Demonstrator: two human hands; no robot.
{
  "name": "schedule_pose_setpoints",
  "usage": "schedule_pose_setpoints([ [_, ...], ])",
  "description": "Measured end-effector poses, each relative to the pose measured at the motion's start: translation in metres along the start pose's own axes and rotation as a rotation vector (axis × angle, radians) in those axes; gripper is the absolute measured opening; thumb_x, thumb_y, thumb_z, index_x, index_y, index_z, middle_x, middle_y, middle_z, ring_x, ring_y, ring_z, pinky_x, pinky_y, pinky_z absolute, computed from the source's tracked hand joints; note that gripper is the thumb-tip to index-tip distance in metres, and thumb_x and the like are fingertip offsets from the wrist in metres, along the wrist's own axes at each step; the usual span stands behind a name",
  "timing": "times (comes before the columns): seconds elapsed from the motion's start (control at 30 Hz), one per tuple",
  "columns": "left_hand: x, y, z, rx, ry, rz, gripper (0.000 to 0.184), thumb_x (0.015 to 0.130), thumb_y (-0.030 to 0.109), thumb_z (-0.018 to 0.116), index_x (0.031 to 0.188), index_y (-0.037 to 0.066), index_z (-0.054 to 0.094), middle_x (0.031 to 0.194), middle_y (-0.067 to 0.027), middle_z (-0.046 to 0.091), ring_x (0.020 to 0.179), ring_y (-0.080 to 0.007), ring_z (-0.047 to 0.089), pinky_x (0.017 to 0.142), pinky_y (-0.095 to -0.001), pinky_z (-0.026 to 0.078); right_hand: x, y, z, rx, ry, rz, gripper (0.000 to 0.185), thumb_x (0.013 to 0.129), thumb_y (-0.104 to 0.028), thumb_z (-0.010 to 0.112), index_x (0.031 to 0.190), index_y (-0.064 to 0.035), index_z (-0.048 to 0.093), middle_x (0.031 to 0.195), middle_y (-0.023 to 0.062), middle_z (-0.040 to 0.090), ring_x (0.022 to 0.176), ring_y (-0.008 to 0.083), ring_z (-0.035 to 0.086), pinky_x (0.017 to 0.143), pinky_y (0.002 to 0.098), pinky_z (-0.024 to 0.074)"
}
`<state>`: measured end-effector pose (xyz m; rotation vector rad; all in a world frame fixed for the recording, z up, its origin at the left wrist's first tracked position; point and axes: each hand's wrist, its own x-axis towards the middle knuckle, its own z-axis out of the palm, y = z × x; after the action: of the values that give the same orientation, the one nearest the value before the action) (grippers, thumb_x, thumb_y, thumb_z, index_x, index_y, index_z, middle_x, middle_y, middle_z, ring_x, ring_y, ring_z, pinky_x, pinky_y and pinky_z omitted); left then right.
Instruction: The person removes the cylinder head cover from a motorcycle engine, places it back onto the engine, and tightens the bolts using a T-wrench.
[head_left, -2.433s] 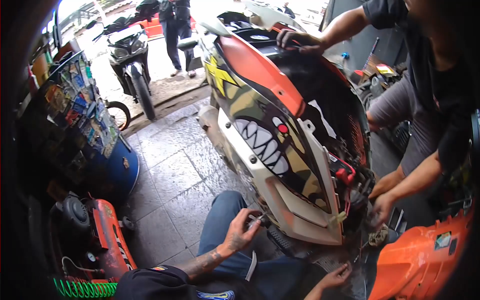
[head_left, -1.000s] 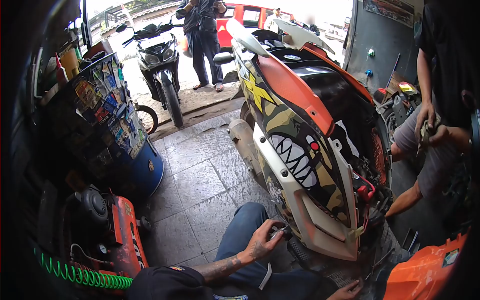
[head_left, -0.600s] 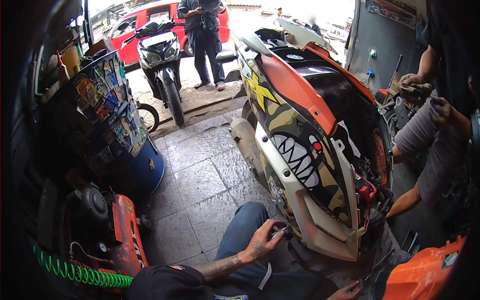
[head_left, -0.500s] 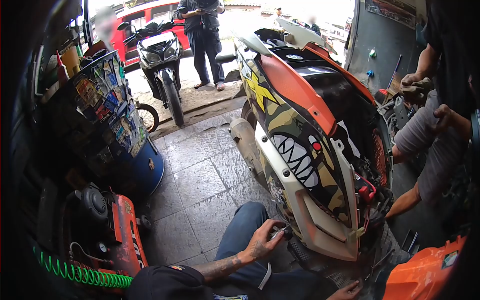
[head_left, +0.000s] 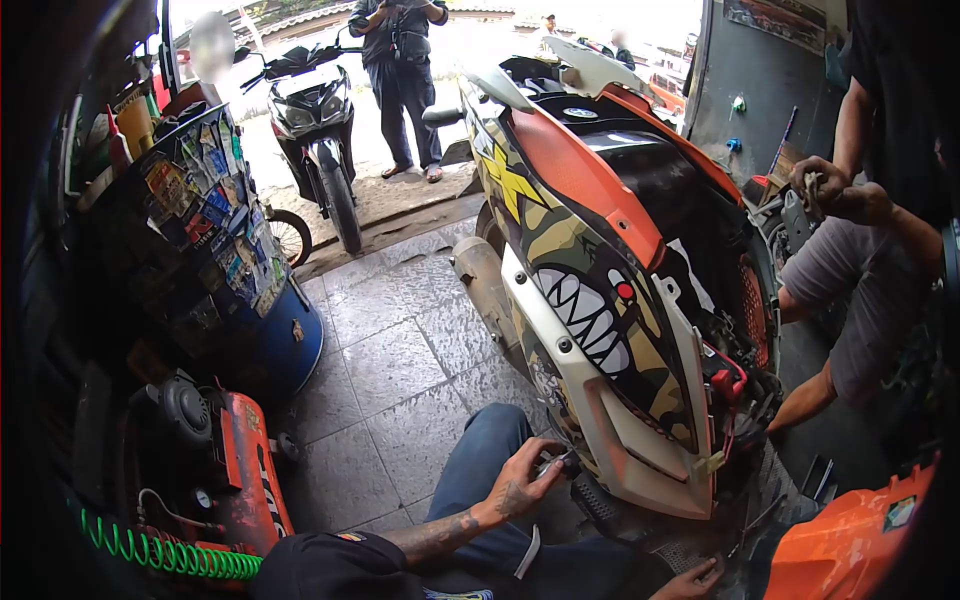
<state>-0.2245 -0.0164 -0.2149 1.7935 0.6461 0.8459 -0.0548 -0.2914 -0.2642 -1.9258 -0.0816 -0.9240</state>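
Note:
My left hand (head_left: 526, 480), tattooed at the wrist, pinches a small dark part (head_left: 568, 464) beside the lower edge of the motorcycle's white side panel (head_left: 640, 440). The motorcycle body bears a camouflage sticker (head_left: 585, 315) with painted teeth and a red eye. At the bottom, my right hand (head_left: 692, 580) is low over the dark footboard (head_left: 680, 556), its fingers curled together; what they hold, if anything, is too small to make out. Red-sleeved wiring (head_left: 728, 383) shows at the open end of the body.
A co-worker at the right holds a dirty cloth (head_left: 818, 190) in both hands; another hand reaches low beside the motorcycle. An orange panel (head_left: 845, 535) lies at bottom right. Left are a blue drum (head_left: 292, 340) and orange compressor (head_left: 250, 460). A person and parked scooter (head_left: 322, 150) stand outside.
The co-worker's hands have come together on the cloth. The red car outside has left the doorway view. From the earliest frame, that co-worker's hand has left the motorcycle's top. My hands hold nearly the same pose.

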Motion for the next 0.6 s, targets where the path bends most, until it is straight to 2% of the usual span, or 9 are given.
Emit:
schedule_pose_setpoints([
  [0.07,0.0,0.004,-0.001,0.02,0.002,0.003,0.026,0.088,0.017,0.059,0.11,0.002,0.057,0.1,-0.0098,0.06,0.079,-0.018,0.059,0.069,-0.0292,0.048,-0.004,0.001,0.002,0.037,-0.001,-0.016,0.024,0.096,-0.017,0.053,0.097,0.0035,0.065,0.087,0.0177,0.065,0.075,0.0287,0.062,0.07,0.0366,0.05],
  [0.1,0.001,0.007,-0.001,-0.019,0.005,-0.033,0.025,0.086,0.015,0.062,0.106,0.002,0.057,0.098,-0.0151,0.059,0.09,-0.03,0.06,0.077,-0.0352,0.048,-0.002,0.005,0.002,0.065,0.005,-0.036,0.024,0.095,-0.017,0.053,0.098,0.0039,0.064,0.087,0.0182,0.065,0.075,0.029,0.062,0.07,0.0366,0.0499],
  [0.13,0.001,0.003,0.0,-0.028,0.011,-0.024,0.023,0.085,0.014,0.062,0.105,0.002,0.058,0.097,-0.014,0.059,0.087,-0.0277,0.061,0.074,-0.0341,0.048,-0.005,0.05,-0.001,0.012,-0.119,0.032,0.025,0.098,-0.014,0.047,0.103,0.0079,0.057,0.099,0.0179,0.062,0.091,0.027,0.06,0.083,0.0341,0.0468],
  [0.23,0.0,-0.018,0.009,-0.138,0.049,-0.024,0.02,0.084,0.01,0.063,0.102,0.002,0.059,0.091,-0.0103,0.061,0.075,-0.0187,0.059,0.068,-0.0302,0.047,-0.01,0.07,0.003,0.094,-0.084,0.065,0.022,0.096,-0.014,0.049,0.101,0.0055,0.058,0.091,0.0139,0.062,0.082,0.0238,0.06,0.076,0.0334,0.0467],
  [0.27,-0.001,-0.013,0.009,-0.154,0.056,-0.038,0.019,0.083,0.008,0.063,0.101,0.001,0.059,0.092,-0.0092,0.061,0.075,-0.0165,0.058,0.068,-0.0293,0.047,-0.007,0.055,0.0,0.07,-0.119,0.096,0.021,0.095,-0.012,0.047,0.099,0.0065,0.057,0.092,0.0149,0.06,0.085,0.0244,0.059,0.078,0.0335,0.0463],
  [0.33,0.0,-0.008,0.008,-0.187,0.039,-0.083,0.021,0.083,0.007,0.062,0.103,0.0,0.057,0.093,-0.0108,0.061,0.077,-0.0174,0.058,0.07,-0.0295,0.047,-0.007,0.047,0.0,0.065,-0.105,0.111,0.021,0.095,-0.014,0.049,0.098,0.0047,0.058,0.089,0.013,0.061,0.083,0.0225,0.059,0.075,0.0314,0.0465],
  [0.43,0.0,-0.008,0.006,-0.149,-0.005,-0.096,0.036,0.083,0.012,0.063,0.114,0.0,0.05,0.095,-0.017,0.06,0.087,-0.0257,0.06,0.077,-0.0339,0.048,-0.007,0.043,0.0,0.098,-0.07,0.129,0.02,0.093,-0.015,0.052,0.097,0.0031,0.06,0.086,0.013,0.063,0.078,0.0227,0.061,0.069,0.0324,0.0471],
  [0.57,0.002,0.002,-0.002,0.058,-0.176,-0.187,0.05,0.082,0.031,0.065,0.117,0.0,0.048,0.102,-0.024,0.063,0.096,-0.0376,0.062,0.081,-0.04,0.048,-0.01,0.054,0.002,0.065,-0.077,0.113,0.019,0.094,-0.013,0.051,0.099,0.0033,0.059,0.089,0.0113,0.061,0.083,0.0193,0.059,0.075,0.0306,0.0463],
  [0.6,0.002,0.003,-0.003,0.102,-0.207,-0.231,0.057,0.078,0.039,0.068,0.117,0.001,0.049,0.095,-0.0234,0.066,0.091,-0.0386,0.063,0.078,-0.0418,0.049,-0.011,0.057,0.003,0.081,-0.081,0.107,0.019,0.093,-0.014,0.052,0.099,0.0028,0.059,0.088,0.0108,0.061,0.083,0.0185,0.059,0.075,0.0302,0.0464],
])
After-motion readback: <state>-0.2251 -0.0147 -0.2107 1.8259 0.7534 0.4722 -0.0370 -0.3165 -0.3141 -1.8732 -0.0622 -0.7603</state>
